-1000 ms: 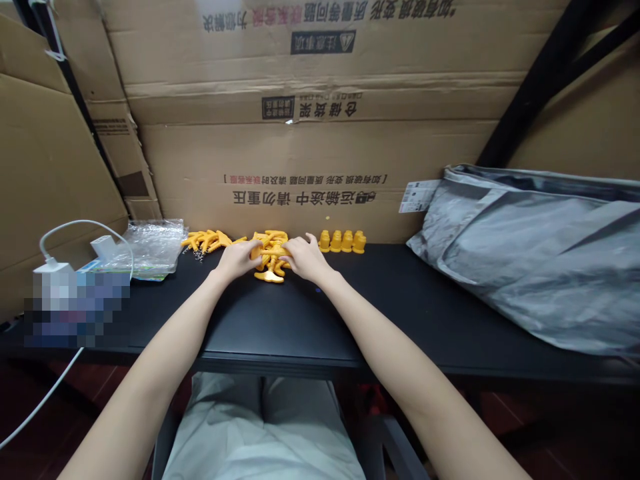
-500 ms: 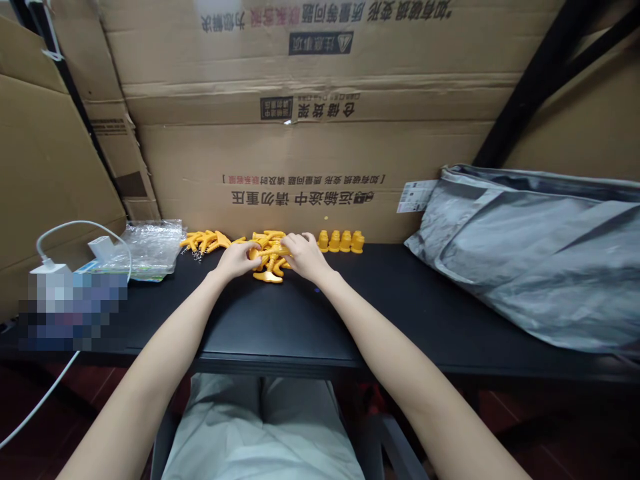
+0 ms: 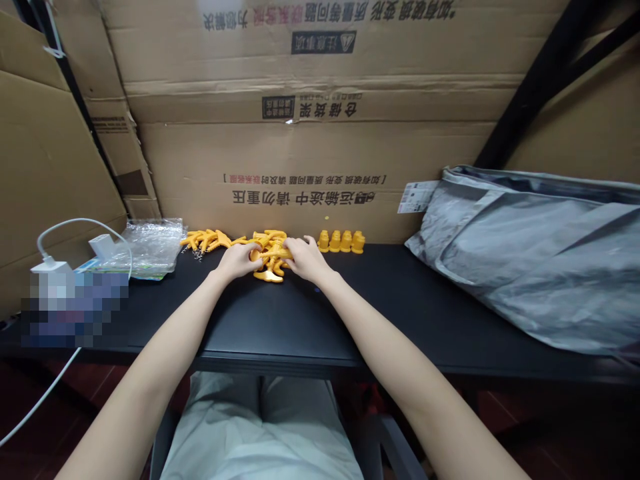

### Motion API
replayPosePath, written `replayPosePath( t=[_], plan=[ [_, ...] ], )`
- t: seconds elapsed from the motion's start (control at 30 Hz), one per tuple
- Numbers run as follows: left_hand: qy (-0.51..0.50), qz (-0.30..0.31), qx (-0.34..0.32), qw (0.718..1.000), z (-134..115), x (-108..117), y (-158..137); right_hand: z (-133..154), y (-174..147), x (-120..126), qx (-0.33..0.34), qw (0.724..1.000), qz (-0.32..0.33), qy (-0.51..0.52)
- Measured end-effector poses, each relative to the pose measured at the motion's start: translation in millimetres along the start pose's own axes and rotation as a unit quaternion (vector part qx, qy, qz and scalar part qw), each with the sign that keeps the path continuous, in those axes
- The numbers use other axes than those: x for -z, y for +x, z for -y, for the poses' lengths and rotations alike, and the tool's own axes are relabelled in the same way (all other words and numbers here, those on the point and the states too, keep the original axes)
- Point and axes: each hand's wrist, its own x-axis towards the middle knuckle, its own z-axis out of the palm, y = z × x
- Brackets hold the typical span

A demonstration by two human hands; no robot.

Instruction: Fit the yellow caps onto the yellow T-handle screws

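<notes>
Over a pile of yellow plastic parts (image 3: 270, 275), both hands meet near the back of the black table. My left hand (image 3: 239, 261) is closed, its thumb and fingers around the round end of a yellow plastic piece (image 3: 256, 255). From the other side, my right hand (image 3: 307, 261) pinches a yellow plastic rod (image 3: 280, 253) that points toward the left hand's piece. Whether the two parts are joined I cannot tell. Fingers hide much of both. A wide, curved yellow part lies at the pile's front.
Several yellow cup-like pieces (image 3: 341, 241) stand in a row to the right. Branching yellow parts (image 3: 206, 240) lie left, beside clear plastic packaging (image 3: 150, 243). A white charger with cable (image 3: 53, 273) sits far left; a grey bag (image 3: 525, 260) fills the right. Cardboard (image 3: 310, 153) walls the back.
My right hand's raised fingers have lowered slightly around the rod. Both hands stay in nearly the same place over the pile.
</notes>
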Motion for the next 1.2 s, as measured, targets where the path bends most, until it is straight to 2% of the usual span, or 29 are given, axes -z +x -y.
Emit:
replayPosePath(
  t=[0.2,0.3,0.43,0.67,0.8,0.87,1.03,1.1,1.2],
  plan=[
    [0.011,-0.002,0.035,0.999,3,1,0,-10,-1,-3,-0.056,0.998,-0.021,-0.012],
    [0.023,-0.015,0.066,0.997,5,3,1,-17,-2,-6,-0.106,0.993,-0.042,-0.003],
    [0.042,-0.052,0.102,0.993,10,2,2,-28,-4,-11,-0.186,0.982,-0.037,-0.002],
    [0.025,-0.115,0.148,0.982,21,1,3,-66,-17,-21,-0.364,0.931,0.000,0.040],
    [0.000,-0.141,0.153,0.978,27,-1,3,-85,-26,-30,-0.434,0.895,0.072,0.073],
    [-0.023,-0.151,0.160,0.975,30,-3,4,-89,-28,-33,-0.447,0.887,0.089,0.079],
    [-0.141,-0.197,0.188,0.952,44,-9,8,-83,-27,-31,-0.441,0.891,0.097,0.053],
    [-0.214,-0.214,0.214,0.929,49,-11,11,-78,-26,-28,-0.432,0.895,0.108,0.032],
    [-0.322,-0.246,0.264,0.875,54,-11,15,-73,-24,-24,-0.401,0.907,0.125,0.012]
  ],
)
